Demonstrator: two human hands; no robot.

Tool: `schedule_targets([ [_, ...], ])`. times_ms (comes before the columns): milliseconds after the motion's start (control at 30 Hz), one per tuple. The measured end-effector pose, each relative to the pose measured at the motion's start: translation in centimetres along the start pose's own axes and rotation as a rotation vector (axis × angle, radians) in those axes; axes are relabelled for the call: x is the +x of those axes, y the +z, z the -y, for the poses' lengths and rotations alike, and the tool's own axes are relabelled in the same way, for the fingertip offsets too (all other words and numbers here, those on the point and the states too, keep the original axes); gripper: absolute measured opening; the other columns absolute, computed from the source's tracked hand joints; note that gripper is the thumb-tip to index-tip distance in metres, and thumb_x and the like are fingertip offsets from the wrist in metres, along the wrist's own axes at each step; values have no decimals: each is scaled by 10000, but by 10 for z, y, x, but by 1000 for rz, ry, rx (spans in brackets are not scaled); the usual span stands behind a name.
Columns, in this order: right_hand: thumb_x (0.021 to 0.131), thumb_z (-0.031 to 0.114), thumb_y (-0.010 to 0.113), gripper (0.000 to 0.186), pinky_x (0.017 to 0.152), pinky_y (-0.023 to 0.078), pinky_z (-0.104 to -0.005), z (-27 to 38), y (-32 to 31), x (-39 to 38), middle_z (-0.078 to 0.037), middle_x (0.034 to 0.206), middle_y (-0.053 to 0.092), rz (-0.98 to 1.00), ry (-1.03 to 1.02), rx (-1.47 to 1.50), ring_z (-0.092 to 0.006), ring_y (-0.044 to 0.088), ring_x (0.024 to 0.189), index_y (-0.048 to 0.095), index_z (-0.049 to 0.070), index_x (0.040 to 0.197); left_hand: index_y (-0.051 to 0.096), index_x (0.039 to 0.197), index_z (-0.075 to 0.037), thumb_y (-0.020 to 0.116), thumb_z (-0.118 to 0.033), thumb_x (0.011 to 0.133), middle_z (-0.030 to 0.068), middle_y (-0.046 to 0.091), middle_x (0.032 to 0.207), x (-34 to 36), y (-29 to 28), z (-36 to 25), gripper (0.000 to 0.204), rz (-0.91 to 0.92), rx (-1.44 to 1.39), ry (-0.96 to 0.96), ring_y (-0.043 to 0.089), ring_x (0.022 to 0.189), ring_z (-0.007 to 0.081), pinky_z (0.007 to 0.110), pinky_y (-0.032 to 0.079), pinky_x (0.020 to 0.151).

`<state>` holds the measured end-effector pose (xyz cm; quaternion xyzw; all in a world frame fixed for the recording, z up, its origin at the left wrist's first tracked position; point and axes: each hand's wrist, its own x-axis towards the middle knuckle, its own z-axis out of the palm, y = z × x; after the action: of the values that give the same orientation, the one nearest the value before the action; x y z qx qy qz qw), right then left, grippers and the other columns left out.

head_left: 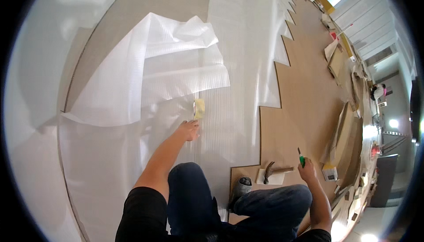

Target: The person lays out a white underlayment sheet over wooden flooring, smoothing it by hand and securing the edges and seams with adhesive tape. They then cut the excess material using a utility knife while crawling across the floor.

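My left hand (191, 130) reaches down onto the white foam underlay (238, 123), its fingers stretched out just short of a roll of yellowish tape (199, 108). The tape stands on the underlay beside a seam. In my right hand (308, 171) is a green utility knife (301, 157), its dark tip pointing away from me, held above the wood-look floor planks (304, 105). Left of that hand, a claw hammer (276, 171) lies across a small white block (277, 179) on the planks.
Beyond the tape, a loose underlay sheet (176, 65) is folded back in creases. The planks end in a stepped edge along the underlay. At the right lie cardboard pieces (342, 136) and a small white-and-yellow box (329, 172). A wall (35, 87) runs along the left.
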<state>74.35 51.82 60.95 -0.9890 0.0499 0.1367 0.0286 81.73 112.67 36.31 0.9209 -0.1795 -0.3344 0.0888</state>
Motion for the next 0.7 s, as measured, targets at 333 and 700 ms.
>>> schedule_targets([
  [333,901,262,709,498,964,511,-538,-47,162,170,-261,1233,622,235,74,63,-464,618,1141,565,30,1318,521,1477,-67,537,-401,1024,210,559,1469,-101,-89,52,563,50,-253,-313,556,1318,366,466,423,1125],
  [700,938,220,663,588,1045,484,-485,31,152,305,-283,1387,539,89,-243,262,-437,530,1283,477,-24,1439,525,1428,38,614,-394,1013,199,693,1211,-238,-134,64,605,-242,-923,-710,681,1090,279,396,535,929],
])
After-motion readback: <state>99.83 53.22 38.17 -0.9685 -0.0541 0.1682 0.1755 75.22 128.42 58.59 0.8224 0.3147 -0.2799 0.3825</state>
